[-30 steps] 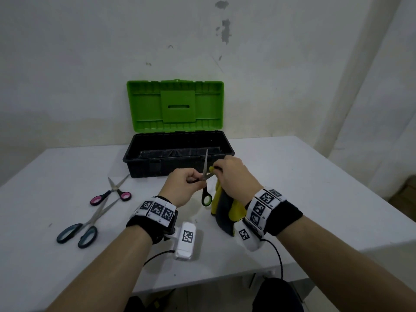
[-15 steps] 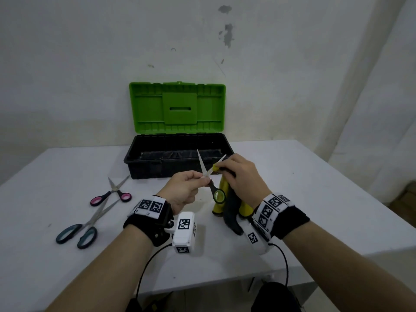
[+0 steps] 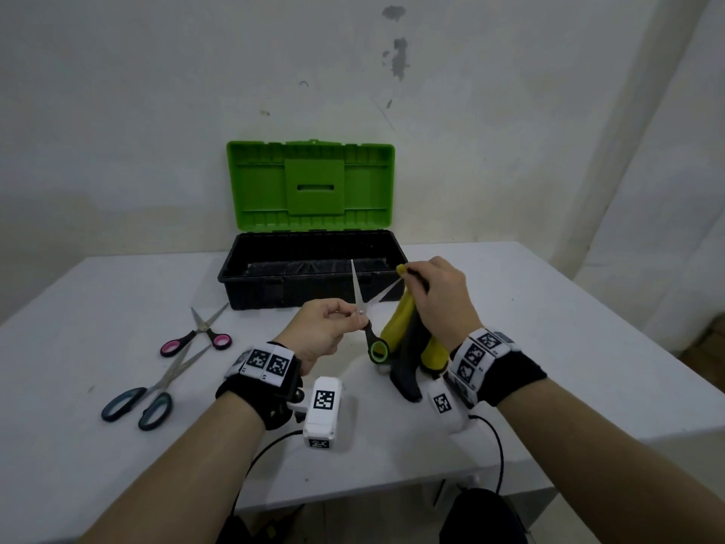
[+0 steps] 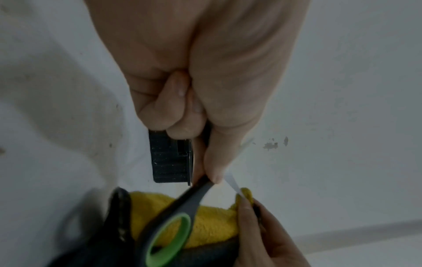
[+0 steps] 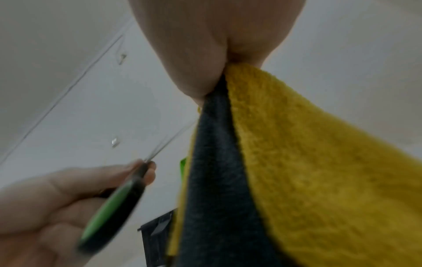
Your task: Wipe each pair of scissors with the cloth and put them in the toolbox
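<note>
Fingers (image 3: 412,273) pinching the cloth (image 3: 396,327) have apparently slid to the scissors' (image 3: 363,308) blade tip.

The tip of 1 blade of the green-handled scissors (image 3: 367,321) is hidden inside the cloth (image 3: 404,339). The right hand's (image 3: 441,298) fingertips are covered by it. The toolbox (image 3: 251,276) floor is too dark to be read.
</note>
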A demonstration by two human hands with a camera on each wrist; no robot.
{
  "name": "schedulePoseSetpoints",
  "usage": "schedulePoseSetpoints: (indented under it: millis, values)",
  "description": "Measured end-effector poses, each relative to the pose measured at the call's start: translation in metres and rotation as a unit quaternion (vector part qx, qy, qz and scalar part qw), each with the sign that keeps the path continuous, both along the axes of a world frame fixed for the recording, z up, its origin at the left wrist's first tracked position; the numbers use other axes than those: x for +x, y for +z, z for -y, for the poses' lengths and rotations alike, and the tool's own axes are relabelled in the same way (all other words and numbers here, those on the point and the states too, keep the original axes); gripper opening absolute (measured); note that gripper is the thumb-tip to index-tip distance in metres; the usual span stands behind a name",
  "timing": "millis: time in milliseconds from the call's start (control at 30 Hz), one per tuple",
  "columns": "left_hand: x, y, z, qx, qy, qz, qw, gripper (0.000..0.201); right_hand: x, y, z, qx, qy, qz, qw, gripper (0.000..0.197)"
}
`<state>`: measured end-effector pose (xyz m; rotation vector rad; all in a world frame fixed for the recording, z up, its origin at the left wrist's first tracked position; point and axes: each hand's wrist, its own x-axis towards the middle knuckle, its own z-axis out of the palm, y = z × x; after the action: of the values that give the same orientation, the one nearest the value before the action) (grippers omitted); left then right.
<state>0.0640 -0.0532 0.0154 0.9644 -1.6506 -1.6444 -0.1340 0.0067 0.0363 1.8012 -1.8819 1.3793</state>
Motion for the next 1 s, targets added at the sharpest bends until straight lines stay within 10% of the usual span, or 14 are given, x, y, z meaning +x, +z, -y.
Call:
schedulePoseSetpoints:
  millis: [667,900,1000]
  values:
    - [-0.004,-0.005,0.005,-0.152,0.016,0.08,0.985,0.004,0.046,0.004,0.0,0.24,0.03,-0.111,0.964,0.023]
    - [0.006,-0.006,0.007,-0.143,0.031,0.091,0.985,0.008,0.013,0.017,0.006,0.229,-0.071,-0.075,0.968,0.025]
    - [0.002,-0.003,0.005,-0.115,0.037,0.069,0.99,0.014,0.03,0.015,-0.002,0.18,0.015,-0.081,0.98,0.022]
